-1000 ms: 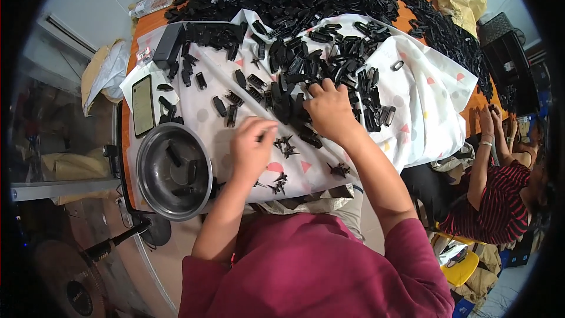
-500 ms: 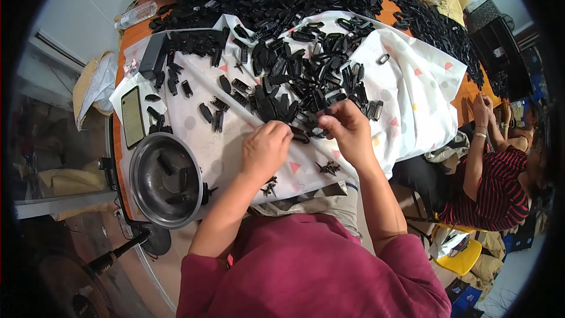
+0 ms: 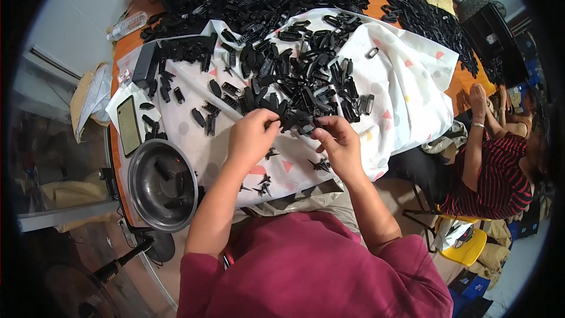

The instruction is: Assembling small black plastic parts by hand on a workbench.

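My left hand (image 3: 252,136) is closed at the near edge of a pile of small black plastic pieces (image 3: 294,76); its fingertips meet, and whatever they pinch is hidden. To its right, my right hand (image 3: 341,148) has thumb and forefinger closed on a small black plastic piece (image 3: 306,129), whose exact kind is too small to tell. The pile lies on a white patterned cloth (image 3: 406,91). Small clusters of spiky black parts (image 3: 321,165) rest on the cloth near me, some beside my left forearm.
At left stand a metal bowl (image 3: 154,215) holding a few black pieces, a phone (image 3: 129,126) and a dark box (image 3: 145,65). A larger black heap (image 3: 259,0) covers the table's far side. Another person (image 3: 488,171) sits at right, beside more black pieces (image 3: 429,20).
Both hands have shifted slightly left in the picture, the right one also lower. The view has moved a little, sliding the table things left. More spiky parts show beside my left forearm.
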Demonstrator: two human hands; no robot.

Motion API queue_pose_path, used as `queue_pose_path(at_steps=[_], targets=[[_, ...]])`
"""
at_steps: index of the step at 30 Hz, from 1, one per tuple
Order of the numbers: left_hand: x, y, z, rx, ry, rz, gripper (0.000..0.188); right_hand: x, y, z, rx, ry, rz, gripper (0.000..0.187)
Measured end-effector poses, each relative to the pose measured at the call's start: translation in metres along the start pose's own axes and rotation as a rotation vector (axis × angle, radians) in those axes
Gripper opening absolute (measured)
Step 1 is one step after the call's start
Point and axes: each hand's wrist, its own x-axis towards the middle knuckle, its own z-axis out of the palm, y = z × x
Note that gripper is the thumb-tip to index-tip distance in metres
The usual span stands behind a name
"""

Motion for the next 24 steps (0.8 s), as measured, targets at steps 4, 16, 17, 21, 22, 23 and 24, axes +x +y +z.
queue_pose_path(at_steps=[4, 16, 17, 21, 22, 23, 24], targets=[[-0.012, 0.006, -0.004, -0.769, -0.064, -0.131, 0.015, 0.003, -0.009, 0.020, 0.200, -0.068, -0.074, 0.018], [-0.011, 0.012, 0.001, 0.036, 0.442, 0.003, 0.025, 0.035, -0.010, 0.065, 0.106, 0.128, -0.036, 0.022], [-0.010, 0.011, 0.002, 0.038, 0.444, 0.001, 0.025, 0.037, -0.011, 0.066, 0.107, 0.125, -0.036, 0.022], [-0.008, 0.006, -0.003, 0.398, 0.586, 0.304, 0.021, 0.043, -0.021, 0.063, 0.485, 0.037, 0.214, 0.019], [-0.004, 0.004, -0.005, 0.374, 0.568, 0.344, 0.020, 0.044, -0.019, 0.061, 0.442, 0.043, 0.197, 0.018], [-0.001, 0.001, -0.008, 0.350, 0.550, 0.385, 0.019, 0.046, -0.017, 0.058, 0.400, 0.048, 0.179, 0.018], [0.002, -0.002, -0.010, 0.324, 0.524, 0.353, 0.018, 0.047, -0.015, 0.054, 0.393, 0.081, 0.119, 0.018]])
